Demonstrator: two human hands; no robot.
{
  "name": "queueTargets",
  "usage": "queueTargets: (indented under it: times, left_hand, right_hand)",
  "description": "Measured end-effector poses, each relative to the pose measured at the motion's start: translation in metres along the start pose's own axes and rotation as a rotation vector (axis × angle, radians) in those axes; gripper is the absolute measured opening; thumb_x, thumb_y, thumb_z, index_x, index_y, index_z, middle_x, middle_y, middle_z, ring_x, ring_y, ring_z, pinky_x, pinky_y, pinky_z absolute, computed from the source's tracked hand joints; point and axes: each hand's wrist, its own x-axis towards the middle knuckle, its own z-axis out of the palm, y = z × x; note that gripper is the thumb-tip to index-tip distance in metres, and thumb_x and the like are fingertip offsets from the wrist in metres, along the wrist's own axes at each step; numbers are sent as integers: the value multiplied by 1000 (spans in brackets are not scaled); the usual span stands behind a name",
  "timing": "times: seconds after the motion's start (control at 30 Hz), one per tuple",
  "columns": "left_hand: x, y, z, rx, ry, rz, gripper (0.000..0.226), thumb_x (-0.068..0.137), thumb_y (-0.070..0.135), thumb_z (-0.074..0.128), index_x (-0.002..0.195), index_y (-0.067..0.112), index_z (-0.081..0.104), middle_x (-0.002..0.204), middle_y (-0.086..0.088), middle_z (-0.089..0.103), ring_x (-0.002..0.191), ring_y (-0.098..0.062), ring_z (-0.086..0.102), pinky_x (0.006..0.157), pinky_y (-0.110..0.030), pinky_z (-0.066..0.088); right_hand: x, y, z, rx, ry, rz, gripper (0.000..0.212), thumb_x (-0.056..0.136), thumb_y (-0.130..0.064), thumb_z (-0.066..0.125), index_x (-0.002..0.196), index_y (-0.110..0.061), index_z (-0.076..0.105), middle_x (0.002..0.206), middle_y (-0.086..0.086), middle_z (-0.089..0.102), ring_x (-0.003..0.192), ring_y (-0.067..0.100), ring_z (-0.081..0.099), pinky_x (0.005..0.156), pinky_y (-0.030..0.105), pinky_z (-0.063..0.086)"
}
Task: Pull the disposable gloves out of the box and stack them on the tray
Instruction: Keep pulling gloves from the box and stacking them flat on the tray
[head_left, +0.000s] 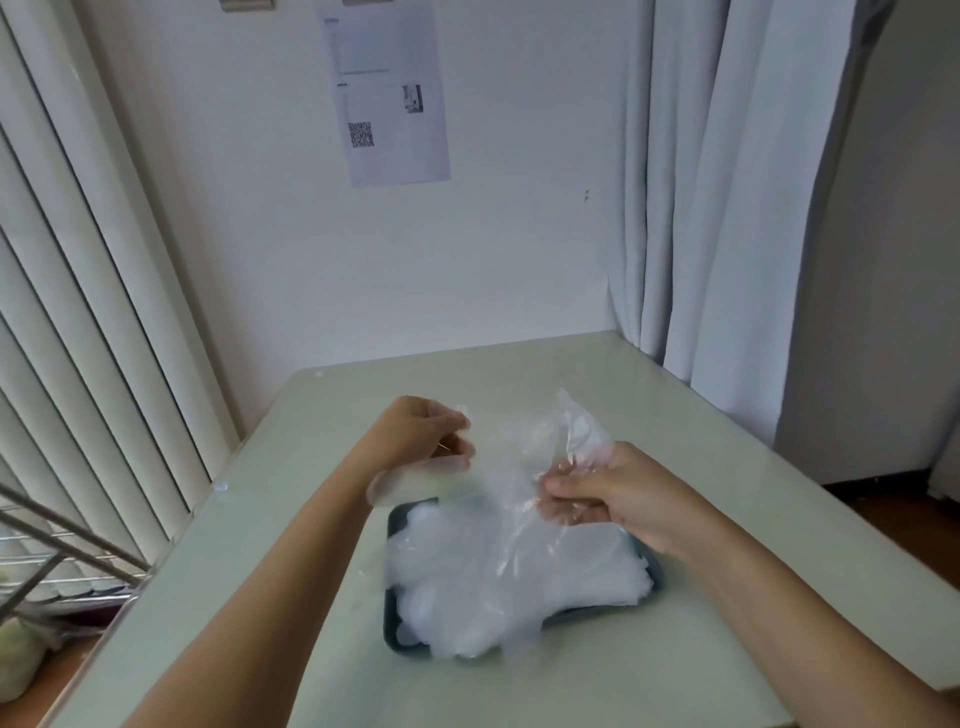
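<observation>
Writing: only a paper sheet stuck on the far wall, w/ a QR code and a small photo at its right. The text is too small to read.

Surface/room: pale green glossy desk pushed into the corner against the white wall. Vertical blinds on the left, grey-white curtain on the right, and wood floor past the desk's right edge. A wire rack sits low on the left, just beside the desk.

Task items: the dark tray is near-centre on the desk. A pile of clear gloves is heaped on it, spilling over the near and right rims.

Above the tray's far side, both hands hold one clear glove spread btwn them:
- left hand: fingers curled, pinching one end of the film; slightly blurred.
- right hand: fingers curled, clutching bunched film, w/ a bit sticking up past the thumb.

The glove's lower part hangs toward the pile; can't tell if it touches. The film and right forearm cover much of the tray's far rim.
</observation>
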Motion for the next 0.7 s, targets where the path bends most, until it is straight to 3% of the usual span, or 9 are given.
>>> queueTargets:
  times: [0.1,0.2,0.27,0.33,0.4,0.5,0.6,0.7]
  left_hand:
    - [18,-9,5,273,-4,52,15,91,13,61,78,13,68,63,9,68,52,0,60,49,-10,44]
    - [39,-17,14,394,-114,44,17,91,17,61,76,18,69,62,12,67,56,-4,59,58,-15,45]
    - [49,-25,19,433,-185,43,17,91,18,59,80,17,71,59,13,66,54,-2,59,59,-13,45]
    - [57,-34,26,455,-231,44,17,91,19,59,79,18,71,60,11,66,53,-1,59,60,-13,46]
    - [63,-44,31,475,-274,51,18,90,20,61,75,19,70,62,10,67,55,-3,59,64,-17,48]
    - [70,-54,40,496,-326,53,17,90,20,62,74,18,69,64,7,67,57,-4,61,66,-17,49]
    - [74,-56,47,431,-379,30,24,93,14,60,70,16,65,63,2,66,53,-2,61,58,-12,48]
    - [82,-56,47,408,-405,-30,18,94,13,59,78,10,66,62,2,67,54,-6,64,59,-16,52]
  right_hand:
    - [-2,6,-2,-81,-57,48,7,82,2,68,89,0,67,85,19,72,74,23,71,69,27,55]
    - [0,16,-5,-87,-93,118,16,82,-1,70,97,3,64,77,15,70,64,18,66,64,24,53]
    - [3,22,-8,-118,-48,135,22,83,-14,72,92,4,65,75,14,66,61,16,63,62,23,53]
    - [8,29,-14,-120,90,149,30,82,-24,73,97,1,64,87,16,69,69,20,68,65,27,56]
    - [12,35,-19,-164,233,139,29,83,-20,73,107,-13,59,93,11,71,69,20,70,60,27,55]
    - [15,48,-25,-368,265,98,37,82,-5,66,113,-22,56,77,8,69,60,18,67,53,24,49]
    - [10,56,-28,-496,248,81,35,79,1,59,103,-25,62,63,3,67,57,19,65,64,31,57]
    - [8,59,-29,-557,273,83,29,81,0,55,93,-24,65,62,1,66,58,17,66,70,34,58]
